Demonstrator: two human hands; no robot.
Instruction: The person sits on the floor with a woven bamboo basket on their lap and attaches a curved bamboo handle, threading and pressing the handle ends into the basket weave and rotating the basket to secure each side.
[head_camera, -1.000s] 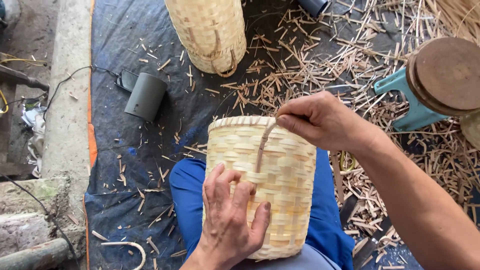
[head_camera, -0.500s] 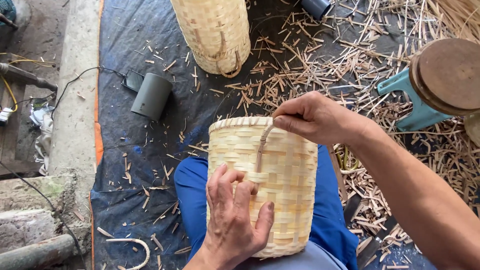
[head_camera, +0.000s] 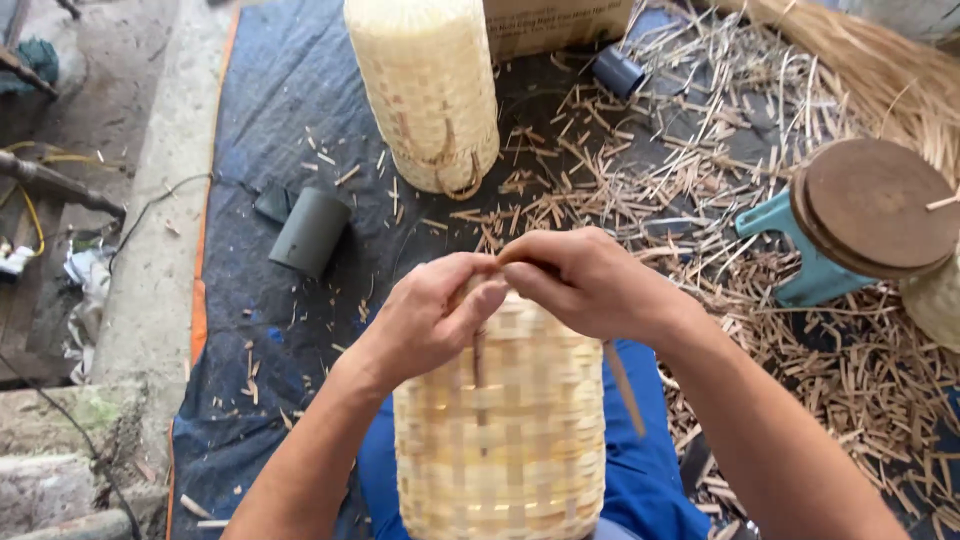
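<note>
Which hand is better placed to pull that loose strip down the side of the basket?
Probably the right hand. The strip hangs just under it on the right side of the basket, while the left hand pinches at the rim, steadying it.

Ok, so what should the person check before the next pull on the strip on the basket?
1. Both hands at the rim: left hand and right hand meet at the top of the woven basket. Ok.
2. Strip pinched firmly: thin strip runs up under the fingers; grip hidden. Cannot tell.
3. Basket steady: resting upright on the blue-clad lap. Ok.
4. Loose strip end free: hangs down the basket's side. Ok.
5. Ground tidy: offcuts litter the tarp. Not ok.
</note>
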